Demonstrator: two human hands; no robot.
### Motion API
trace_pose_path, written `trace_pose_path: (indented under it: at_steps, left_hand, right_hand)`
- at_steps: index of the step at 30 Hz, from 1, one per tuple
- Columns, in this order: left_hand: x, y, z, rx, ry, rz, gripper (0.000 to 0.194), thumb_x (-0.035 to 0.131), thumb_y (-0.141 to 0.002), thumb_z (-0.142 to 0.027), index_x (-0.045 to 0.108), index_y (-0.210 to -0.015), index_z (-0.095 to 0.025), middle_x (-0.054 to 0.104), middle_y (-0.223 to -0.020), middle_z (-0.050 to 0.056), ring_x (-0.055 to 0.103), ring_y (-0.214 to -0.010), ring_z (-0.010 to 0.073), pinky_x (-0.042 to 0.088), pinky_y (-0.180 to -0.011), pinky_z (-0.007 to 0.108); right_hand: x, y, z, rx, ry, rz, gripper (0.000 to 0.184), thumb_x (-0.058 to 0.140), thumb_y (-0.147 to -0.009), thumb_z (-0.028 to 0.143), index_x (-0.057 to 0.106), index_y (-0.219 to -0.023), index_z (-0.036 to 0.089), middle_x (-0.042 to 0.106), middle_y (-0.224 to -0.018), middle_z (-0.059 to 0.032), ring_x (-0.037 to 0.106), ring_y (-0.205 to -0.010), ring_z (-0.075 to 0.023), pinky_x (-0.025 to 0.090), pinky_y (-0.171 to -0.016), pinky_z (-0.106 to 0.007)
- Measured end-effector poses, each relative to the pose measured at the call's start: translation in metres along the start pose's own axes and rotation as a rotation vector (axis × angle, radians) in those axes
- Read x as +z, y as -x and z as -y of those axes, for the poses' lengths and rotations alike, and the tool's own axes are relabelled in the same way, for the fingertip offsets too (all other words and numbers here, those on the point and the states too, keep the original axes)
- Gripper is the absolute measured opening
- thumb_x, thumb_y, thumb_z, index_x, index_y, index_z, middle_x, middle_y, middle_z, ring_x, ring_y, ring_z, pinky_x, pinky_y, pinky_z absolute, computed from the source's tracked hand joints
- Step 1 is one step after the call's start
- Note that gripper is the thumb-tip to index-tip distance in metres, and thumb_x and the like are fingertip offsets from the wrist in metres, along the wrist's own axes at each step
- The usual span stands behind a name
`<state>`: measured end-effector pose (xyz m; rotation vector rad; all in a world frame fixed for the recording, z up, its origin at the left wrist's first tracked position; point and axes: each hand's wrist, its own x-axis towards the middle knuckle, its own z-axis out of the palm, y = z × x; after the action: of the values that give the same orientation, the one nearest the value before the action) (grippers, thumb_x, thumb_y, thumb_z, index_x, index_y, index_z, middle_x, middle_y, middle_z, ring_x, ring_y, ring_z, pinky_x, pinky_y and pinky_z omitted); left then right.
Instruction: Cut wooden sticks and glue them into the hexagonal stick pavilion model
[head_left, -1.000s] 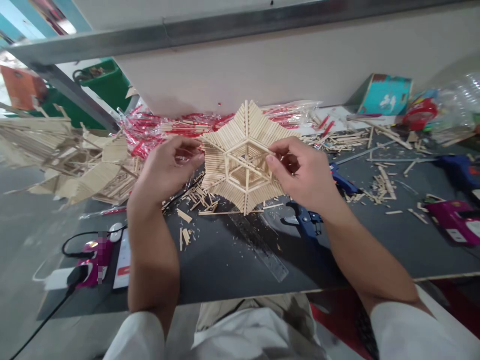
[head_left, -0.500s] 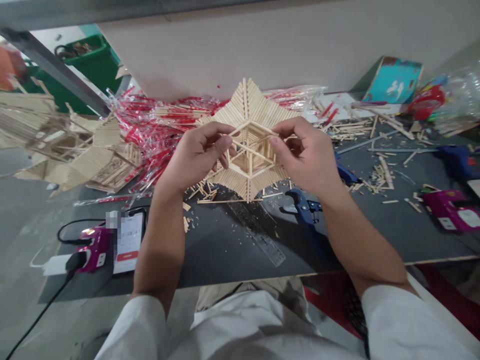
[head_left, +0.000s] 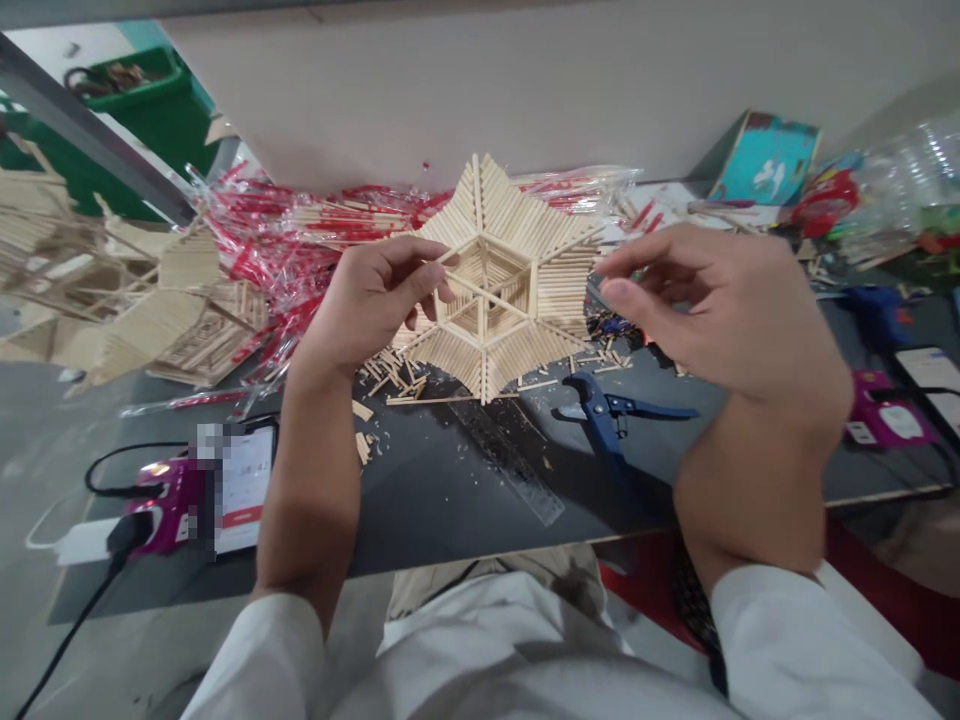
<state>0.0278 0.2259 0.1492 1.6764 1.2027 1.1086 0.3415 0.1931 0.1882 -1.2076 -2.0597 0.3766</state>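
A six-pointed star structure of thin wooden sticks [head_left: 561, 282], with a hexagonal opening and crossing sticks in its middle, hangs upright above the work table. At its left side my left hand [head_left: 390, 285] pinches the frame of the hexagon between thumb and fingers. To the right, apart from the star, my right hand [head_left: 697, 295] is raised with thumb and index finger separated and nothing visible between them. Below lie a blue ratchet-style cutter [head_left: 604, 420] and a clear ruler [head_left: 517, 475] with stick scraps on the dark table.
Plastic-wrapped red and wooden sticks [head_left: 247, 235] pile up behind. More stick structures [head_left: 127, 290] stand at left. A phone [head_left: 244, 480] and a purple power adapter [head_left: 169, 505] sit front left; another purple adapter [head_left: 885, 415] is at right. A turquoise box [head_left: 769, 160] stands at the back.
My right hand has let go of the star and moved off to the right. The left hand still holds the star, which stays nearly in place. The view has shifted slightly.
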Motion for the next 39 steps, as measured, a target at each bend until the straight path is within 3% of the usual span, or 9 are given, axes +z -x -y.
trace_pose_path:
  at_steps: [7, 13, 15, 19, 23, 26, 31, 35, 39]
  left_hand:
    - [-0.002, -0.013, 0.024, -0.015, 0.073, -0.062, 0.016, 0.072, -0.095, -0.033, 0.077, -0.101, -0.019, 0.073, -0.081, 0.004, 0.066, -0.065, 0.0109, 0.051, -0.049, 0.020]
    - [0.001, -0.021, 0.033, -0.057, 0.145, -0.101, 0.024, 0.072, -0.097, -0.041, 0.074, -0.101, -0.018, 0.074, -0.083, 0.005, 0.066, -0.063, 0.0093, 0.050, -0.052, 0.020]
    - [0.001, -0.021, 0.033, -0.069, 0.154, -0.109, 0.024, 0.072, -0.096, -0.041, 0.074, -0.102, -0.018, 0.073, -0.083, 0.005, 0.066, -0.063, 0.0095, 0.051, -0.054, 0.020]
    - [0.001, -0.020, 0.035, -0.067, 0.178, -0.114, 0.021, 0.072, -0.096, -0.038, 0.073, -0.100, -0.017, 0.073, -0.083, 0.005, 0.066, -0.063, 0.0092, 0.051, -0.054, 0.020]
    - [0.000, -0.019, 0.035, -0.040, 0.189, -0.098, 0.019, 0.071, -0.096, -0.035, 0.076, -0.098, -0.016, 0.075, -0.085, 0.006, 0.064, -0.061, 0.0082, 0.049, -0.050, 0.019]
    - [-0.001, -0.018, 0.034, -0.034, 0.188, -0.086, 0.021, 0.071, -0.096, -0.036, 0.077, -0.098, -0.016, 0.076, -0.085, 0.006, 0.064, -0.061, 0.0080, 0.049, -0.049, 0.017]
    - [-0.002, -0.018, 0.035, -0.054, 0.193, -0.082, 0.020, 0.072, -0.096, -0.037, 0.075, -0.099, -0.017, 0.077, -0.086, 0.006, 0.065, -0.062, 0.0093, 0.050, -0.051, 0.019]
    - [-0.001, -0.018, 0.032, -0.047, 0.169, -0.103, 0.015, 0.072, -0.097, -0.032, 0.073, -0.098, -0.017, 0.075, -0.082, 0.005, 0.065, -0.061, 0.0092, 0.052, -0.055, 0.022]
    - [-0.001, -0.019, 0.031, -0.037, 0.141, -0.107, 0.014, 0.071, -0.096, -0.030, 0.073, -0.093, -0.016, 0.073, -0.079, 0.005, 0.063, -0.059, 0.0088, 0.050, -0.053, 0.021]
  right_hand:
    - [0.002, 0.016, -0.021, 0.078, 0.078, 0.230, 0.014, 0.074, -0.094, 0.036, 0.078, -0.100, 0.024, 0.076, -0.082, -0.0014, 0.067, -0.068, -0.0173, 0.051, -0.068, -0.035]
    - [0.019, 0.041, -0.043, 0.256, 0.054, 0.230, 0.023, 0.074, -0.093, 0.041, 0.073, -0.106, 0.021, 0.076, -0.084, -0.0031, 0.069, -0.070, -0.0184, 0.051, -0.065, -0.032]
    - [0.032, 0.046, -0.042, 0.235, 0.042, 0.302, 0.021, 0.070, -0.096, 0.040, 0.073, -0.103, 0.020, 0.077, -0.086, -0.0039, 0.070, -0.071, -0.0182, 0.051, -0.067, -0.032]
    - [0.071, 0.053, -0.036, 0.034, 0.044, 0.573, 0.022, 0.059, -0.103, 0.030, 0.076, -0.112, 0.019, 0.078, -0.098, -0.0079, 0.071, -0.081, -0.0199, 0.050, -0.075, -0.032]
    - [0.109, 0.055, -0.042, 0.068, 0.231, 0.561, 0.035, 0.048, -0.106, 0.025, 0.072, -0.130, 0.014, 0.076, -0.115, -0.0162, 0.071, -0.087, -0.0242, 0.047, -0.075, -0.034]
    - [0.123, 0.054, -0.053, 0.091, 0.245, 0.538, 0.035, 0.048, -0.106, 0.024, 0.072, -0.131, 0.014, 0.074, -0.120, -0.0160, 0.071, -0.095, -0.0257, 0.048, -0.081, -0.034]
    - [0.111, 0.049, -0.065, 0.065, 0.156, 0.507, 0.031, 0.048, -0.105, 0.018, 0.076, -0.118, 0.015, 0.073, -0.118, -0.0145, 0.070, -0.103, -0.0258, 0.050, -0.090, -0.035]
    - [0.095, 0.052, -0.071, 0.062, 0.169, 0.584, 0.019, 0.060, -0.101, 0.022, 0.076, -0.110, 0.016, 0.073, -0.114, -0.0132, 0.071, -0.099, -0.0268, 0.051, -0.089, -0.037]
    - [0.099, 0.060, -0.071, 0.080, 0.245, 0.600, 0.017, 0.064, -0.101, 0.026, 0.078, -0.107, 0.016, 0.072, -0.116, -0.0128, 0.072, -0.098, -0.0267, 0.051, -0.088, -0.037]
